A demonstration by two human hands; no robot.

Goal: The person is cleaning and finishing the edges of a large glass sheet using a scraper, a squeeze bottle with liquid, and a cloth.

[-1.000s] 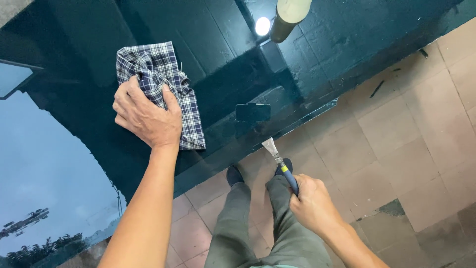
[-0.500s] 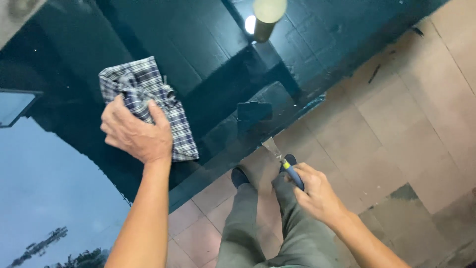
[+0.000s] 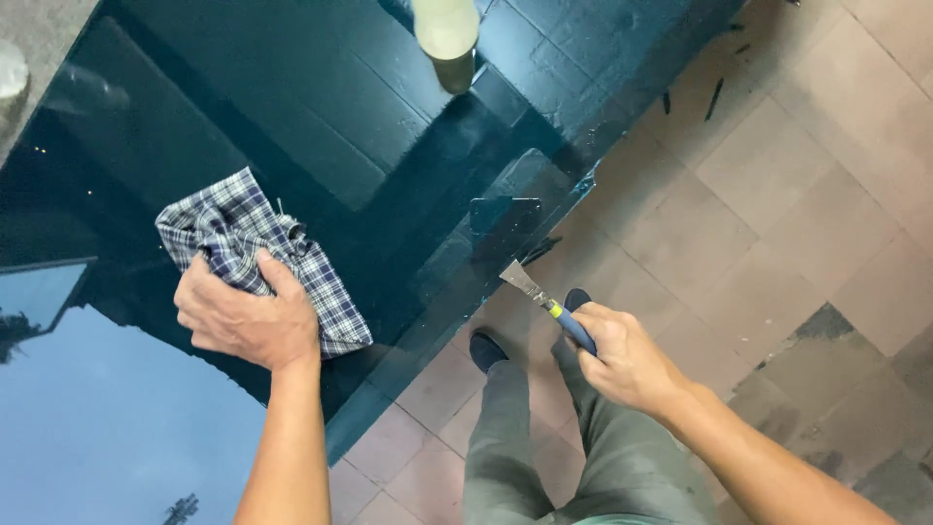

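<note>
One dark glass tabletop point(image 3: 321, 117) is taking up the left and far part of the scene, smooth and glossy, reflecting sky at the near left. One checked cloth point(image 3: 255, 248), soft and crumpled, in blue, white and grey, is lying on the glass left of centre. The left hand point(image 3: 238, 316) is pressing down on the near edge of that cloth, fingers curled and bunching the fabric under the palm.

Further right, at the far edge, one pale cylinder-shaped bottle point(image 3: 446, 37) is standing on the glass; what it holds cannot be told. Below the table's near edge, two dark shoes point(image 3: 486, 350) are showing on the floor, with grey trouser legs above them.

To the right, the right hand point(image 3: 622, 355) is closed tight around the blue and yellow handle of one scraper point(image 3: 544, 301). Its flat metal blade is pointing up and left toward the table edge, just beside it; whether it is touching cannot be told. The floor point(image 3: 777, 194) at the right is made of square brownish tiles, matt and stained, with a few dark slivers lying far right.
</note>
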